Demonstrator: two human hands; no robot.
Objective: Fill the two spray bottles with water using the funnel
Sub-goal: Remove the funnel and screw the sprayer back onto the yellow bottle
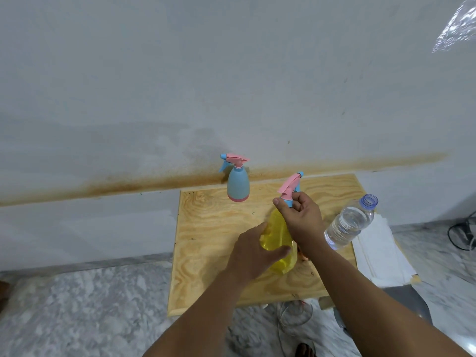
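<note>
A yellow spray bottle [279,237] stands on the wooden table [206,228] near its middle. My left hand [253,253] wraps around the bottle's body. My right hand [300,217] grips the blue collar under its pink spray head [289,185]. A second, blue spray bottle [237,182] with a pink head and pink base stands upright at the table's far edge by the wall. An uncapped clear water bottle [351,221], holding water, stands at the table's right side. A small orange piece [305,257] shows behind my right wrist; I cannot tell whether it is the funnel.
White folded paper or cloth [381,253] lies on the table's right end. A clear glass-like object [296,314] sits on the marble floor under the table's front edge. A black cable [461,233] lies on the floor at far right. The wall stands right behind the table.
</note>
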